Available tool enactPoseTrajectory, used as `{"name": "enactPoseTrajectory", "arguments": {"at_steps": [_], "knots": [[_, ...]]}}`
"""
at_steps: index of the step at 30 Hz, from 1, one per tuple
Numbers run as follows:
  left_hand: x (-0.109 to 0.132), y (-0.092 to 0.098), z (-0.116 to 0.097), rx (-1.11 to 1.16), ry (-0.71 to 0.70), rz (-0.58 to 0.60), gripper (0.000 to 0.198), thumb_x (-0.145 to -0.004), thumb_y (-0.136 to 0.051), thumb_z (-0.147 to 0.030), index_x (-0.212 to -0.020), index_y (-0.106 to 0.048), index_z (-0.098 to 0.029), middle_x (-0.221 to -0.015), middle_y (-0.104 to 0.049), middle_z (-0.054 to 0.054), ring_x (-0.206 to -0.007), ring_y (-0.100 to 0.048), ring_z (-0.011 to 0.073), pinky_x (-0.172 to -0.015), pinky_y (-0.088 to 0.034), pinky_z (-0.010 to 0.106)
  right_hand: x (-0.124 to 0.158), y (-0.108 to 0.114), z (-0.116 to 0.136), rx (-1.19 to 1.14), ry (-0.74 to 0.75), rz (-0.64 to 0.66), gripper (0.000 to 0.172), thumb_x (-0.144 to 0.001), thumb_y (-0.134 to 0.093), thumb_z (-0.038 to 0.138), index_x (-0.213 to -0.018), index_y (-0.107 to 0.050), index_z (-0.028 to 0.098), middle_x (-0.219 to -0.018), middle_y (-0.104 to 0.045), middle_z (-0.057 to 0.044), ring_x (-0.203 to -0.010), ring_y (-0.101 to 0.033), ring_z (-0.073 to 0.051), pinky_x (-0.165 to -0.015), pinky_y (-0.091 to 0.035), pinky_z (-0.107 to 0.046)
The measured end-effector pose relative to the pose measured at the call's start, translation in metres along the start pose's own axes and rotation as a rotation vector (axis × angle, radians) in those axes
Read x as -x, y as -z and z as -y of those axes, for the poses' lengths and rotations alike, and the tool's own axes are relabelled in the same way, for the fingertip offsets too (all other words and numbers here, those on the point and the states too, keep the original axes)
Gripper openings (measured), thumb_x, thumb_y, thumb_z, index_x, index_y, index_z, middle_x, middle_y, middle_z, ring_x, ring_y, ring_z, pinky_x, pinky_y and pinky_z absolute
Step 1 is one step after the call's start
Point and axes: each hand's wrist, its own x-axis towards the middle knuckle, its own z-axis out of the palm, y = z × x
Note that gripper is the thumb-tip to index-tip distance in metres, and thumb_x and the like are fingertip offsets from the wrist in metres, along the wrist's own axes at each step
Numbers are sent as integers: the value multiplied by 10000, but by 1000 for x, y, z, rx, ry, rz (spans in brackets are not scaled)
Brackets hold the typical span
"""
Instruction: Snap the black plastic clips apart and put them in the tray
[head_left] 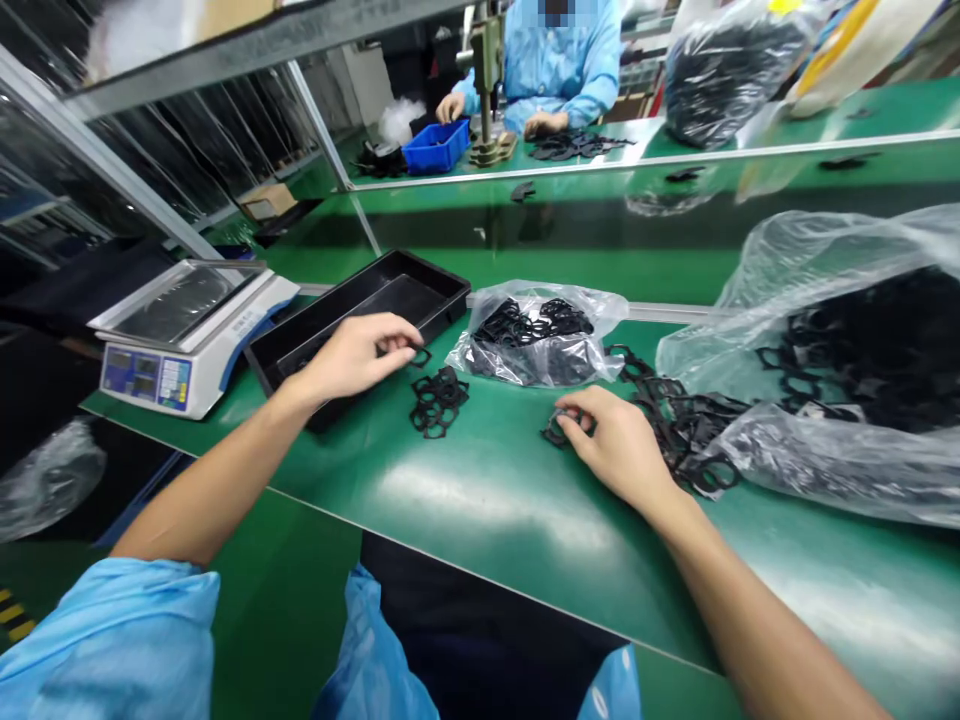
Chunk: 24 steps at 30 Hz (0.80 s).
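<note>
My left hand (pixel 367 350) is closed in a pinch on a thin black ring-shaped part (pixel 421 356), beside the near edge of a black tray (pixel 352 310). Just right of it, a small pile of black ring-shaped parts (pixel 438 402) lies on the green table (pixel 450 500). My right hand (pixel 611 440) has its fingers closed on another black ring-shaped part (pixel 555 432), low over the tabletop. Beyond that hand, a loose heap of the same parts (pixel 675 420) spreads to the right. A clear plastic bag (pixel 536 375) holding black parts sits between the tray and the heap.
A white weighing scale (pixel 191 335) stands at the left. On the right lies a large open plastic bag (pixel 817 470) of black parts. Across the table, a person in blue sleeves (pixel 592 80) works near a blue bin (pixel 436 148) and a metal press (pixel 487 90).
</note>
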Motion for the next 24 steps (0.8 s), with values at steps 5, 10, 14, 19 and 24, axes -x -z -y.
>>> {"name": "enactPoseTrajectory", "arguments": {"at_steps": [5, 10, 14, 19, 24], "knots": [[-10, 41, 58, -194, 283, -82, 134, -731, -622, -291, -796, -694, -198, -654, -648, 32, -598, -557, 186, -637, -454, 310, 5, -5, 5, 2, -17, 58, 161, -853, -543, 150, -890, -695, 188, -786, -683, -58, -636, -596, -186, -657, -455, -303], [-22, 18, 48, -331, 78, -35, 192, -800, -562, -314, -859, -700, -195, -879, -719, 93, -815, -646, 247, -781, -472, 347, 7, -9, 5, -79, 2, 51, 144, -841, -539, 141, -873, -664, 204, -746, -672, -31, -610, -578, -170, -624, -440, -280], [-33, -22, 2, -220, -113, 388, 139, -851, -578, -310, -816, -680, -222, -817, -712, 30, -717, -637, 188, -674, -425, 274, 5, -7, 4, -139, -12, 21, 100, -818, -561, 153, -860, -634, 206, -703, -660, -12, -573, -570, -161, -621, -450, -279], [-31, -44, -18, -178, -179, 632, 136, -732, -718, -215, -850, -652, -228, -748, -685, -10, -641, -621, 165, -545, -331, 242, 4, -5, 6, -188, -43, 2, 62, -804, -578, 175, -839, -614, 211, -665, -651, 0, -534, -572, -158, -601, -457, -283], [-23, -30, -10, -147, -169, 547, 174, -805, -573, -173, -900, -715, -207, -789, -732, 20, -683, -665, 165, -633, -423, 246, 6, -8, 9, -382, -95, -29, 28, -796, -633, 217, -813, -612, 210, -634, -630, 8, -524, -575, -144, -547, -467, -269]]}}
